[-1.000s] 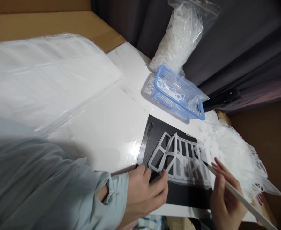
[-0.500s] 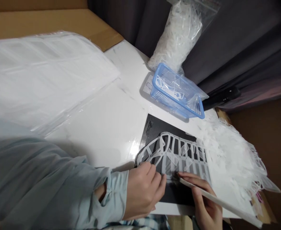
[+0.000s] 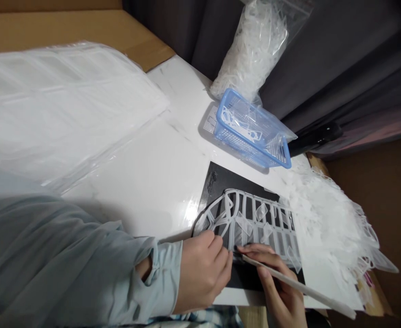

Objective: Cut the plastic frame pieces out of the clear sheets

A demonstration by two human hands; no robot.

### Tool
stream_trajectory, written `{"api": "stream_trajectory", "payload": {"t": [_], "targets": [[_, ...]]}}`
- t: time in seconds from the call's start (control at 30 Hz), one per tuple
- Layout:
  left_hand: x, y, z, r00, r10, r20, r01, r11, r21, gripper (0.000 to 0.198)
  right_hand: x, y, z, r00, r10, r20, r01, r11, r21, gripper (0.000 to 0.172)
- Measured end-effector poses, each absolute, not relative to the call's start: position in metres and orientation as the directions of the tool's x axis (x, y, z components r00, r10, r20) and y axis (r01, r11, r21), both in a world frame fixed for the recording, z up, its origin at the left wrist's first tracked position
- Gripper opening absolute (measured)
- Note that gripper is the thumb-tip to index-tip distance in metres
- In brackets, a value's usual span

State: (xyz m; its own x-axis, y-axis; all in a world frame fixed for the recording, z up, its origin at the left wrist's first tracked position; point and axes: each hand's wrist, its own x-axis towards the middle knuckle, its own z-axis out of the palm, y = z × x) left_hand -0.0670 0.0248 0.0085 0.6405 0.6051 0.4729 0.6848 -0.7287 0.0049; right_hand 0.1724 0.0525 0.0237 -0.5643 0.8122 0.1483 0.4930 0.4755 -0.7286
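Note:
A translucent plastic sheet (image 3: 253,218) with rows of slot-like cut-outs lies on a black mat (image 3: 217,182) at the table's front. My left hand (image 3: 203,266) is closed at the sheet's near left corner, its fingertips curled on the edge and partly hidden. Close beside it, my right hand (image 3: 278,278) grips a thin, flat white stick (image 3: 306,288) between thumb and fingers. The stick's tip and my right fingertips touch the sheet's near edge. Several small loose clear pieces (image 3: 261,212) lie on top of the sheet.
Behind the mat stands a blue basket (image 3: 241,148) holding white cut-out pieces, with a bag of white scraps (image 3: 251,50) behind it. A heap of white plastic scraps (image 3: 330,223) lies to the right. Plastic-wrapped sheets (image 3: 67,105) cover the table's left.
My right hand and the stick have slid left along the sheet's near edge, towards my left hand. The sheet's left part has shifted slightly left with my left hand.

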Motion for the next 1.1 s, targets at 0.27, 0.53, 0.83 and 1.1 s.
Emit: {"api": "stream_trajectory", "payload": {"t": [0.27, 0.53, 0.83, 1.1], "targets": [[-0.067, 0.024, 0.008, 0.664, 0.601, 0.446, 0.679, -0.734, -0.020, 0.038, 0.173, 0.051, 0.023, -0.538, 0.829, 0.151, 0.503, 0.459, -0.732, 0.023], [-0.067, 0.023, 0.009, 0.677, 0.606, 0.417, 0.690, -0.720, -0.075, 0.039, 0.169, 0.049, 0.024, -0.632, 0.744, 0.217, 0.527, 0.619, -0.583, 0.028], [-0.068, 0.024, 0.007, 0.697, 0.579, 0.424, 0.674, -0.730, -0.113, 0.043, 0.169, 0.045, 0.016, -0.572, 0.747, 0.338, 0.673, 0.664, -0.327, 0.031], [-0.070, 0.023, 0.008, 0.740, 0.561, 0.371, 0.646, -0.746, -0.162, 0.045, 0.199, 0.068, 0.017, 0.075, 0.807, 0.586, 0.836, 0.269, -0.477, 0.031]]}}
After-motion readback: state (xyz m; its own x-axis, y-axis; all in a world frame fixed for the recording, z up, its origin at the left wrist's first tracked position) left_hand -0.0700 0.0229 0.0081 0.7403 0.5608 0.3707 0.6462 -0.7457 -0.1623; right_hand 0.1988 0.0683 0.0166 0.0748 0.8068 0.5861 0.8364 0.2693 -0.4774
